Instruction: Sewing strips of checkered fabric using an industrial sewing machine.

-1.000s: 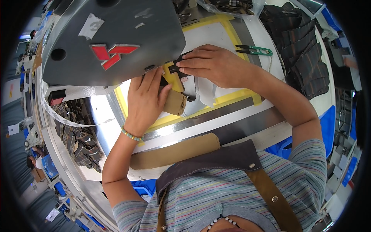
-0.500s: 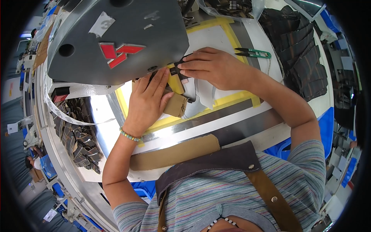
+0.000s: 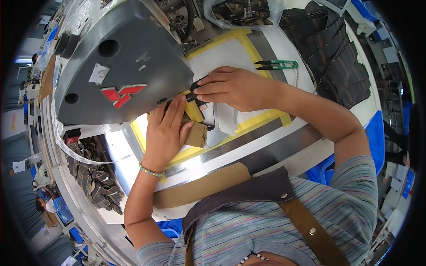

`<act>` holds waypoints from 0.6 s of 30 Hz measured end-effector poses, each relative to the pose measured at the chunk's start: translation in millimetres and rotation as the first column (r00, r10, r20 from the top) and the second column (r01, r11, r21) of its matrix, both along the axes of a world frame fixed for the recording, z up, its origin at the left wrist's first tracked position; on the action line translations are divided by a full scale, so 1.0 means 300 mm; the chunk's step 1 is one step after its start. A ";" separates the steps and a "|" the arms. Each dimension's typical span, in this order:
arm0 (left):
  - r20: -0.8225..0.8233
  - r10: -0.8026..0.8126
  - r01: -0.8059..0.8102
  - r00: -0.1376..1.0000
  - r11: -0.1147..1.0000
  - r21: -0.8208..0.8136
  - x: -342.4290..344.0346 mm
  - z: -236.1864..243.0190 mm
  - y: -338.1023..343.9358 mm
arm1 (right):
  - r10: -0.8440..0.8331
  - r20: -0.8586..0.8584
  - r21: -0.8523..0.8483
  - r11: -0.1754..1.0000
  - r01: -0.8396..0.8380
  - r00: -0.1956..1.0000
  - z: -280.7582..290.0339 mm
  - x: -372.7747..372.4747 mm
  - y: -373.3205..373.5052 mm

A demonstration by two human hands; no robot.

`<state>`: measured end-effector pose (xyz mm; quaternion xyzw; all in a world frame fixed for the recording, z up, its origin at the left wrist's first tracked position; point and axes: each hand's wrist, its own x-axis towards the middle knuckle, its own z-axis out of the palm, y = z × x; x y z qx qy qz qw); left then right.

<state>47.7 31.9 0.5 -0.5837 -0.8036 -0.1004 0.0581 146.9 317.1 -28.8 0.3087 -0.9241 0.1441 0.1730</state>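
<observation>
My left hand (image 3: 166,131) lies palm down with its fingers stretched toward the underside of a grey sewing machine head (image 3: 146,66), thumb apart. Its fingertips reach the work by the machine, where the needle area is hidden. Beside them is a yellow strip (image 3: 193,111), and a tan cardboard piece (image 3: 195,134) sits by the thumb. From the right, my right hand (image 3: 237,88) rests extended fingertips on a small dark piece of material (image 3: 199,91); its thumb is hidden. A pale sheet (image 3: 226,118) lies below the right palm.
Green thread snips (image 3: 279,65) lie beyond my right hand. Dark plaid fabric pieces (image 3: 326,53) are stacked at right; more pieces (image 3: 95,177) lie at left. A clear bag (image 3: 242,11) of scraps stands behind. A tan strip (image 3: 204,186) lies along the front edge.
The whole view has shifted, and the machine head appears lower and further left. My hands keep nearly the same places on the work.
</observation>
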 end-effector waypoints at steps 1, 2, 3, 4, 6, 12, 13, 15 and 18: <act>-0.002 -0.006 0.006 1.000 0.999 0.036 0.006 0.000 0.000 | -0.003 -0.001 -0.003 1.000 0.003 1.000 0.004 0.001 0.000; -0.002 -0.009 0.009 1.000 0.999 0.033 0.003 0.002 0.001 | -0.006 -0.007 -0.005 1.000 0.006 1.000 0.008 -0.002 0.002; 0.011 -0.008 0.008 1.000 0.999 0.034 -0.002 0.004 0.005 | -0.007 -0.012 -0.007 1.000 0.007 1.000 0.010 -0.006 0.003; 0.025 -0.007 0.006 1.000 0.999 0.036 -0.006 0.005 0.010 | -0.009 -0.012 -0.010 1.000 0.009 1.000 0.010 -0.009 0.006; 0.043 0.000 -0.001 0.999 1.000 0.011 -0.009 0.004 0.010 | -0.009 -0.027 -0.007 1.000 0.009 1.000 0.008 -0.016 0.012; 0.034 0.012 -0.011 0.999 1.000 -0.003 -0.050 -0.008 0.019 | 0.001 -0.072 0.008 1.000 0.000 0.997 0.001 -0.055 0.026; 0.051 0.022 -0.022 0.998 1.000 -0.006 -0.058 -0.007 0.022 | 0.002 -0.075 0.007 1.000 -0.001 0.997 0.001 -0.065 0.027; 0.084 0.055 -0.054 0.995 0.998 -0.024 -0.078 -0.009 0.027 | -0.018 -0.079 -0.004 1.000 0.018 0.997 0.001 -0.089 0.034; 0.031 0.078 -0.077 0.997 0.997 -0.027 -0.111 -0.023 0.037 | -0.018 -0.106 -0.027 1.000 0.015 0.994 -0.012 -0.123 0.050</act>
